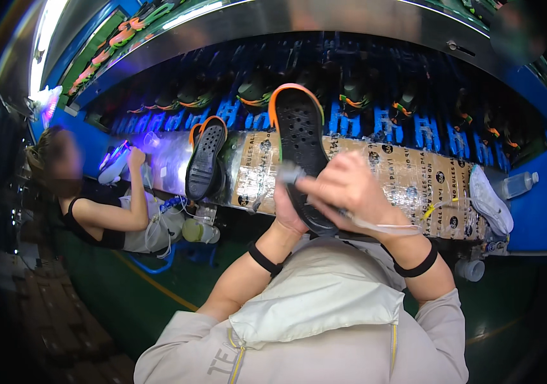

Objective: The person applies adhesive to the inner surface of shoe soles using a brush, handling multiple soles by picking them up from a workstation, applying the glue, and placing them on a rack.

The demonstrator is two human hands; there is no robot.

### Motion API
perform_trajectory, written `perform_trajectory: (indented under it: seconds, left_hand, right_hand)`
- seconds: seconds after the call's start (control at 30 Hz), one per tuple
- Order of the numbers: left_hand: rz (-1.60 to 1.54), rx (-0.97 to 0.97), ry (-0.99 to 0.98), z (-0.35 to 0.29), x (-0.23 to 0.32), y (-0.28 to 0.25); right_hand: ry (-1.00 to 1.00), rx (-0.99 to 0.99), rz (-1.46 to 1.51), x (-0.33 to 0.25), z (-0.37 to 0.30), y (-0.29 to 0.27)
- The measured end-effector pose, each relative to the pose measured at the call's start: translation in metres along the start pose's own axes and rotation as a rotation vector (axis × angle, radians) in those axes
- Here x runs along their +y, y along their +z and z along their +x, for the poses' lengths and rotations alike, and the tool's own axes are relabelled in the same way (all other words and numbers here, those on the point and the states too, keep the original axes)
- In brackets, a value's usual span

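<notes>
Gripping a black perforated shoe sole (300, 137), left hand (289, 212) has fingers clamped at its left edge, orange-rimmed end beyond them. Right hand's (350, 192) fingers close on a blurred grey-tipped tool (290, 171) over the sole; second sole (205, 163) lies left of both.

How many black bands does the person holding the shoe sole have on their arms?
2. One black band goes around the left forearm, and another black band goes around the right forearm. Any under the sleeves would be hidden.
</notes>
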State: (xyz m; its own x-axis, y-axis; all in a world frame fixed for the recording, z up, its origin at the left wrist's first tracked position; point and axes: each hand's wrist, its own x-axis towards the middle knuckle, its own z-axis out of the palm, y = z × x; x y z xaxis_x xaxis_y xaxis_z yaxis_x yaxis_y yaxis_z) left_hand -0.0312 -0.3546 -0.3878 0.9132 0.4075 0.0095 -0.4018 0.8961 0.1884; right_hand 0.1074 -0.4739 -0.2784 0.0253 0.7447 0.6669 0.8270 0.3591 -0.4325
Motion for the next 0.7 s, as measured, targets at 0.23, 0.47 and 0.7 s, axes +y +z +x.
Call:
perform_trajectory:
  seconds: [0.23,0.47,0.7]
  left_hand:
    - [0.002,-0.028,-0.003,0.004,0.009,0.01]
    - [0.045,-0.174,-0.063,0.012,0.023,0.022]
    - [0.027,-0.284,-0.068,0.021,0.033,0.043]
  right_hand:
    - [0.037,-0.01,0.022,-0.006,-0.003,-0.008]
    - [0.118,-0.032,0.035,-0.02,0.0,-0.023]
    - [0.07,-0.215,0.287,-0.03,0.002,-0.042]
